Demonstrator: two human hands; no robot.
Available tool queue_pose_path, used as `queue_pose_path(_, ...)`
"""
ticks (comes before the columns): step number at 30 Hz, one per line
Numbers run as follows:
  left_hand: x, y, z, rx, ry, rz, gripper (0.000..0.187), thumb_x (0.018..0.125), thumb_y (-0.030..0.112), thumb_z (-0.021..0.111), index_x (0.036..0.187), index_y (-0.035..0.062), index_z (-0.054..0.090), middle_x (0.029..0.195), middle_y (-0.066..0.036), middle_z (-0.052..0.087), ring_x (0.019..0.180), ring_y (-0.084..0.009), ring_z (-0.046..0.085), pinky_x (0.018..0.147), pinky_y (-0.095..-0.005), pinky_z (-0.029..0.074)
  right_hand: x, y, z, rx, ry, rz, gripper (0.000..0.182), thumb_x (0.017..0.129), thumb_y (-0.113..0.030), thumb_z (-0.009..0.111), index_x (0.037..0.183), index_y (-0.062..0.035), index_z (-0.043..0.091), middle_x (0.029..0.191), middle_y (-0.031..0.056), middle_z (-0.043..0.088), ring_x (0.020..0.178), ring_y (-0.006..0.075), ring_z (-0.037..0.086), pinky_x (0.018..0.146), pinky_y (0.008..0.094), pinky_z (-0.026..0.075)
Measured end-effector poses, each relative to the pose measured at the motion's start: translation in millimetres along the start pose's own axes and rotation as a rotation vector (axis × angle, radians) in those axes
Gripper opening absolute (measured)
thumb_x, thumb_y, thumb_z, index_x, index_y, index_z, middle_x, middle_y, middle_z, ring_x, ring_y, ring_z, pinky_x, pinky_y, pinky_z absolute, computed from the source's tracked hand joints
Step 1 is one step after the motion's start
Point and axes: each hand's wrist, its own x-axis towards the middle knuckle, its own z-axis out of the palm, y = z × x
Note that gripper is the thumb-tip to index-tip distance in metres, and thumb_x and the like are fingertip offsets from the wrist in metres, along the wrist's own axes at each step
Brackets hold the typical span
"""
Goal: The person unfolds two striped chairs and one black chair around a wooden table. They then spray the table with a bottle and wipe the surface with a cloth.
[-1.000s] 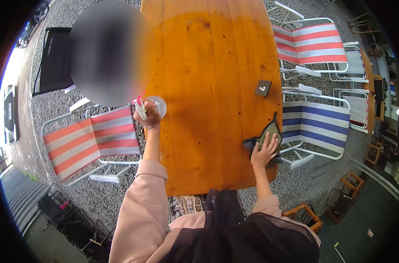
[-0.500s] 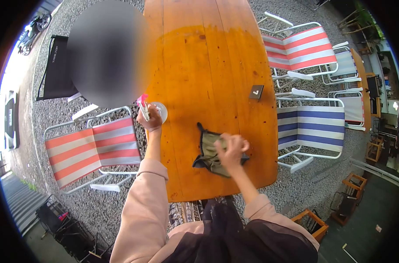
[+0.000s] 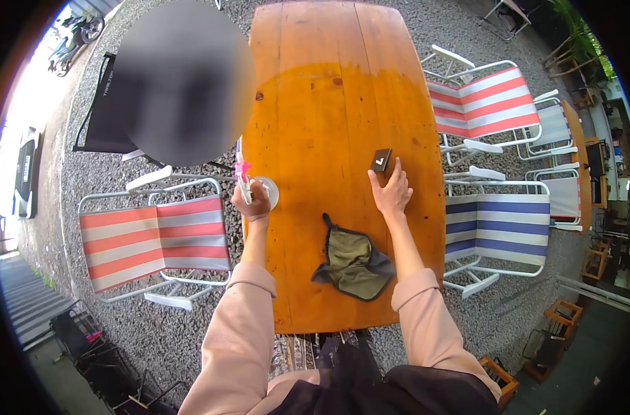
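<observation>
My left hand is wrapped round a spray bottle with a pink and white trigger head, at the left edge of the wooden table. The clear base of the bottle shows beside the hand, while its neck is hidden by the fingers. On the right side of the table my right hand is open, thumb and index finger apart. Its fingertips are right at the near edge of a small black block with a white mark. Between my forearms lies a crumpled olive-green cloth with dark edging.
Red-striped folding chairs stand at the left and far right; a blue-striped chair is nearer on the right. A blurred shape covers the area by a black chair at upper left. Gravel surrounds the table.
My right hand has moved from over the cloth, forward and right, to the black block. The cloth now lies uncovered. My left hand keeps the spray bottle; the view has shifted slightly.
</observation>
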Motion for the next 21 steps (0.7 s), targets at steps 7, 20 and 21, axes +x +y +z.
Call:
queue_pose_path(7,-0.3,-5.5,-1.4,0.055,-0.012,0.037,0.027,0.079,0.015,0.043,0.055,0.0017,0.046,0.049,-0.006,0.049,0.050,-0.0174,0.055,0.051,-0.0280,0.045,13.3,-46.3,12.1,0.169,-0.049,-0.082,0.058,0.086,-0.046,0.042,0.132,-0.0132,0.031,0.092,0.0081,0.056,0.083,0.0221,0.055,0.070,0.0393,0.031)
queue_pose_path(20,0.5,-6.8,-0.3,0.112,0.010,0.064,0.027,0.077,0.015,0.044,0.055,0.0014,0.049,0.049,-0.008,0.052,0.049,-0.0180,0.056,0.049,-0.0278,0.044,-7.6,-58.6,11.0,0.222,-0.061,-0.256,0.058,0.084,-0.047,0.044,0.128,-0.0103,0.040,0.078,0.0071,0.054,0.065,0.0189,0.051,0.061,0.0327,0.027)
queue_pose_path(21,1.0,-6.5,-0.3,0.108,0.016,0.067,0.027,0.078,0.015,0.043,0.055,0.0013,0.049,0.049,-0.008,0.052,0.049,-0.0180,0.056,0.049,-0.0276,0.044,-8.1,-59.5,11.4,0.226,-0.066,-0.260,0.060,0.084,-0.049,0.044,0.129,-0.0093,0.039,0.078,0.0072,0.054,0.066,0.0190,0.052,0.062,0.0325,0.027)
